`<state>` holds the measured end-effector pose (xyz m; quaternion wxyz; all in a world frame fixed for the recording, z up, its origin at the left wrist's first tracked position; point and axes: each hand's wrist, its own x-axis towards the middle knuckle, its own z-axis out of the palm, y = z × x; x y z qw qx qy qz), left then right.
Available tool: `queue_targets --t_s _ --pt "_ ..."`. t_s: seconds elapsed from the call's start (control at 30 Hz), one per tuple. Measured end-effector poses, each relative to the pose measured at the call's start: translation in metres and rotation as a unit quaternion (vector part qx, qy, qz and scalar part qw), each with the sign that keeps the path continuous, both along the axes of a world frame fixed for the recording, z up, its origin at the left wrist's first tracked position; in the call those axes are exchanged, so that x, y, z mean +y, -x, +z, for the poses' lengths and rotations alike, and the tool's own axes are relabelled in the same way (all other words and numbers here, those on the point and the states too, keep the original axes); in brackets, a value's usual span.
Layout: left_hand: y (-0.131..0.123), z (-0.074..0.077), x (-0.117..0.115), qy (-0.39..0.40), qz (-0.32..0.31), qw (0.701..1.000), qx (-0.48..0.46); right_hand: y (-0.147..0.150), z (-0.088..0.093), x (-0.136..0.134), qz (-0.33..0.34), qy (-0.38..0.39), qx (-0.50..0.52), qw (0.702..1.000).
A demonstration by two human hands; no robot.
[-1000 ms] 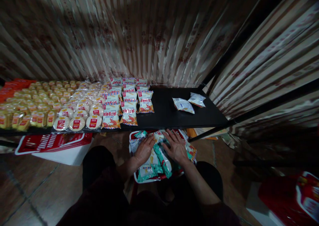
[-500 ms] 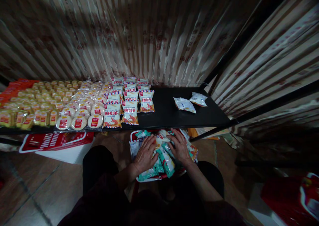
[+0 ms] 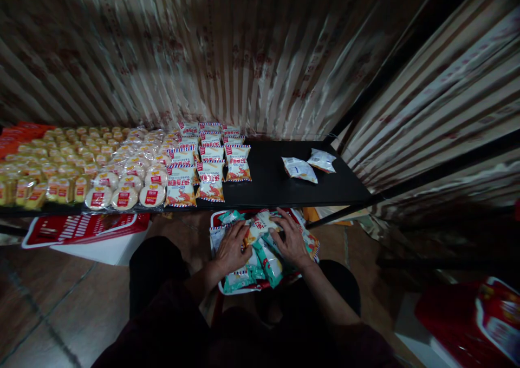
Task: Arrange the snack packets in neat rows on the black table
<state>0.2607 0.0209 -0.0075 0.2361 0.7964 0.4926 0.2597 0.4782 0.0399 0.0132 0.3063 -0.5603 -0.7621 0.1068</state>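
A white and orange snack bag (image 3: pixel 260 225) with red lettering lies between my two hands, over the basket. My left hand (image 3: pixel 234 249) has its fingers bent around the bag's left edge. At the opposite edge, my right hand (image 3: pixel 293 242) grips with thumb and fingers. Below them is a red basket with a white rim (image 3: pixel 248 290), filled with several teal and white packets (image 3: pixel 268 265) and more snack bags. On the black shelf (image 3: pixel 264 189) just beyond, matching snack bags (image 3: pixel 210 179) stand in rows, face up.
Two snack bags (image 3: pixel 299 169) lie back side up on the shelf's right part. Round wrapped cakes (image 3: pixel 152 195) and small yellow packaged cakes (image 3: pixel 60 188) fill its left side. A red basket (image 3: pixel 81 230) sits beneath. Metal posts and a striped curtain (image 3: pixel 244 59) enclose the shelf.
My fingers have closed in on the snack bag's edges, and more of its front shows between my hands. The view has shifted slightly; the shelf goods stay in place.
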Motion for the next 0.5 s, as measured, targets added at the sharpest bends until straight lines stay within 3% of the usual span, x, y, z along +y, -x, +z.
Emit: queue_targets --t_s 0.1,0.23,0.37,0.5 --pt "-0.003 0.005 -0.004 -0.033 -0.014 0.999 -0.011 0.0 -0.002 0.002 -0.057 0.031 0.01 0.998" --pt "-0.004 0.009 -0.007 -0.061 -0.037 0.997 -0.031 -0.002 -0.003 0.006 -0.083 0.079 0.007 0.993" --pt "-0.005 0.008 -0.01 -0.064 -0.047 0.996 -0.042 -0.003 -0.003 0.007 -0.085 0.053 0.053 0.994" --pt "-0.005 0.006 -0.013 -0.062 -0.006 0.996 -0.067 -0.003 -0.003 0.008 -0.055 0.008 0.067 0.996"
